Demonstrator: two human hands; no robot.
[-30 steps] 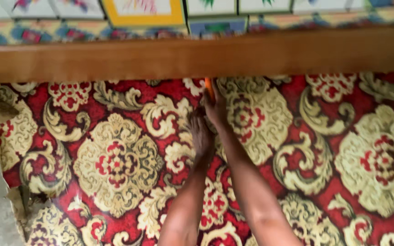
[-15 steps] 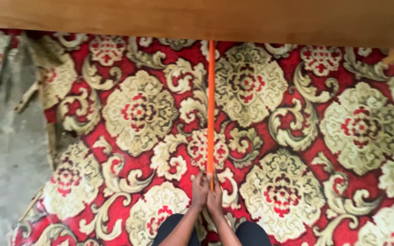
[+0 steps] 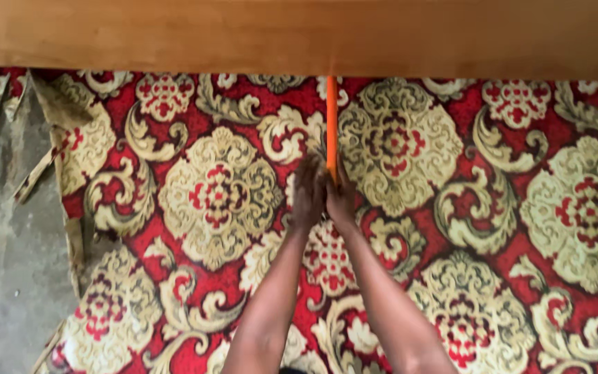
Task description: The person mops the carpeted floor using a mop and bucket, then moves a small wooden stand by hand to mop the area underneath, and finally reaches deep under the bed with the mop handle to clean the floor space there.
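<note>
**Both hands on an orange stick under a wooden edge**

A broad wooden board (image 3: 299,34) runs across the whole top of the view and hides everything behind it. Below it the floor is covered by a red floor covering (image 3: 520,208) patterned with cream and gold flowers and scrolls. Its left border is torn and curled up, with a loose strip sticking out, and bare grey concrete floor (image 3: 1,263) shows beside it.

A thin orange stick (image 3: 331,118) lies straight over the covering, pointing away from the person. Its far end disappears beneath the wooden board, so the tip cannot be seen; its near end sits between the hands.

Both forearms reach forward from the bottom of the view, close together and nearly parallel. The left hand (image 3: 308,194) and the right hand (image 3: 342,201) are pressed side by side, fingers pointing forward, closed around the near end of the stick just above the covering.
</note>
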